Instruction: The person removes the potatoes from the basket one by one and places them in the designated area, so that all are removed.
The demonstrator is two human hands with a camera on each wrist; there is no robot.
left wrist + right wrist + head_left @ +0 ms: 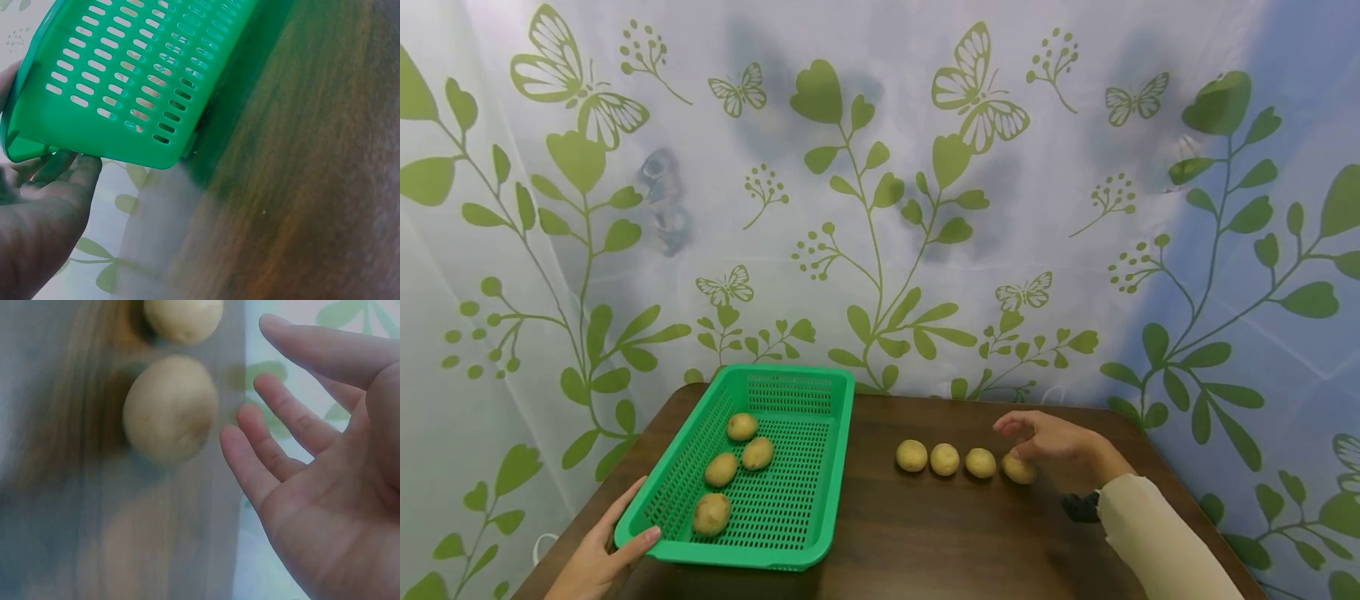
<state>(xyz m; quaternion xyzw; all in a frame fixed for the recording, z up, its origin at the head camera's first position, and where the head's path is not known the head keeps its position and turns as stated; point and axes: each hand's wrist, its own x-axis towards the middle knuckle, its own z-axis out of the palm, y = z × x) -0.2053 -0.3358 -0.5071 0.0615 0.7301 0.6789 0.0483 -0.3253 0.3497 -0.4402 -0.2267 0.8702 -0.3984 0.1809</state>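
A green plastic basket with slotted walls stands on the left of the table, several potatoes lying on its bottom. My left hand grips its near left corner, thumb over the rim and fingers under the outside edge; the left wrist view shows those fingers below the rim. To the right of the basket, several more potatoes form a row. Over the rightmost potato of that row hovers my right hand, holding nothing. In the right wrist view its fingers are spread beside that potato.
The dark brown wooden table ends at a curtain printed with green leaves and butterflies, which hangs behind it and along both sides. A small black object shows by the right sleeve.
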